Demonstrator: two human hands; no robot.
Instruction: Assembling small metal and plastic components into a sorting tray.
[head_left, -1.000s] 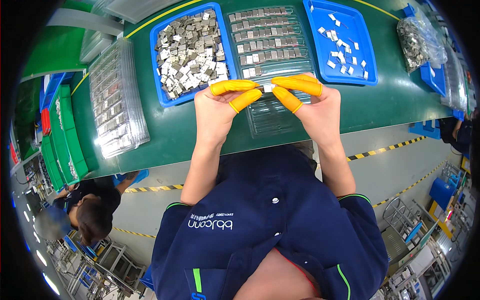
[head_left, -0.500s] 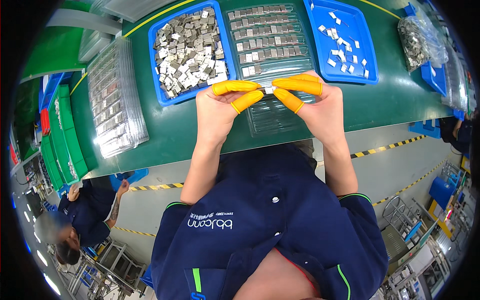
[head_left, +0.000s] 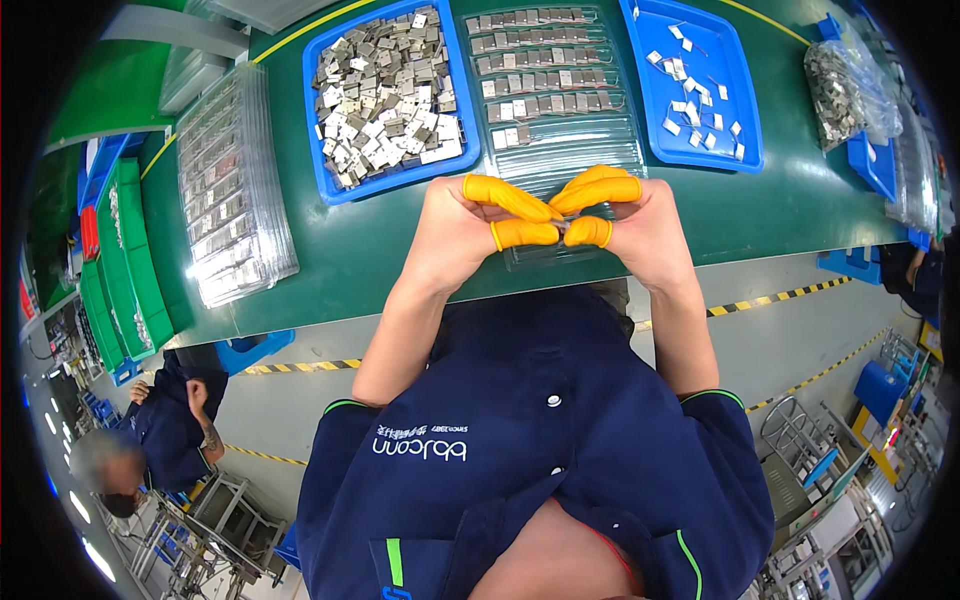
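Observation:
In front of my chest, my left hand (head_left: 500, 212) and my right hand (head_left: 610, 208) meet tip to tip, yellow finger cots on thumbs and forefingers. Both are closed in a pinch around one small greyish part (head_left: 562, 226); the fingertips cover most of it. Just beyond them lies a clear ribbed plastic tray (head_left: 570, 140) with rows of small grey metal pieces (head_left: 545, 80) and thin wires. Left of that, a blue bin (head_left: 385, 190) is heaped with loose metal pieces (head_left: 385, 100). On the right, a blue tray (head_left: 735, 90) holds scattered white pieces (head_left: 692, 85) with thin wires.
Stacked clear trays (head_left: 235, 190) rest on the green table (head_left: 330, 250) at left, beside green bins (head_left: 140, 260). A plastic bag of metal parts (head_left: 835, 95) sits at far right. Another person (head_left: 175, 420) is at the lower left, beyond the table's near edge.
Both hands have come nearer my body and moved slightly right. Their fingertips have closed together, covering the small part that showed some white and dark before.

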